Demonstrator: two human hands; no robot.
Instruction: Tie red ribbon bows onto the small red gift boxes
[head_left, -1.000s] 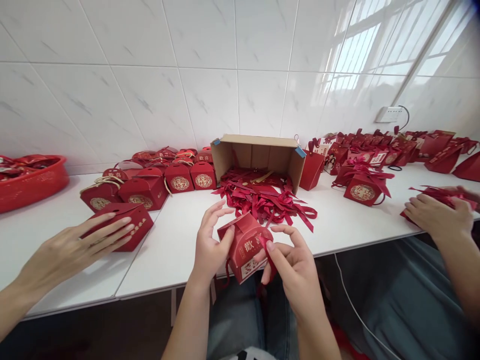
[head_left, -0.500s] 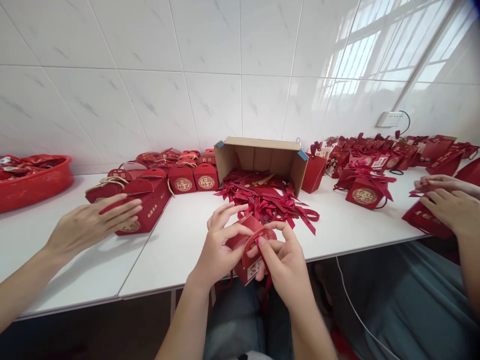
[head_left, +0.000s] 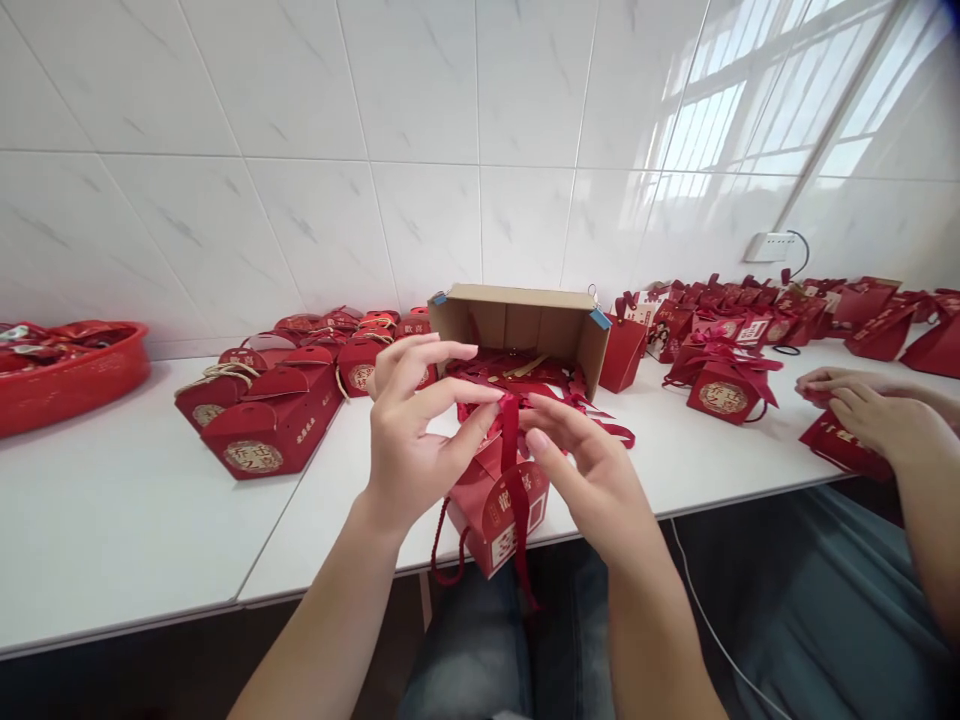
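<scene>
A red gift box (head_left: 491,500) with gold characters stands at the table's front edge, partly overhanging it. A dark red ribbon (head_left: 517,500) runs up over its front and hangs down past the edge. My left hand (head_left: 420,420) pinches the ribbon above the box top between thumb and forefinger, its other fingers raised. On the right of the ribbon, my right hand (head_left: 581,470) has thumb and forefinger apart, with nothing visible between them. A twisted red cord handle (head_left: 442,560) loops from the box's left side. My fingers partly hide the box top.
Behind my hands a cardboard box (head_left: 517,294) lies on its side with loose ribbons. Red boxes (head_left: 285,420) stand at left, beyond them a red basin (head_left: 75,385). Ribbon-tied boxes (head_left: 727,390) line the right. A co-worker's hands (head_left: 862,410) work on another box at right.
My hands have risen from the box front, drawing the ribbon up above the box. The right fingers have parted. The other person's hand at left has left the view.
</scene>
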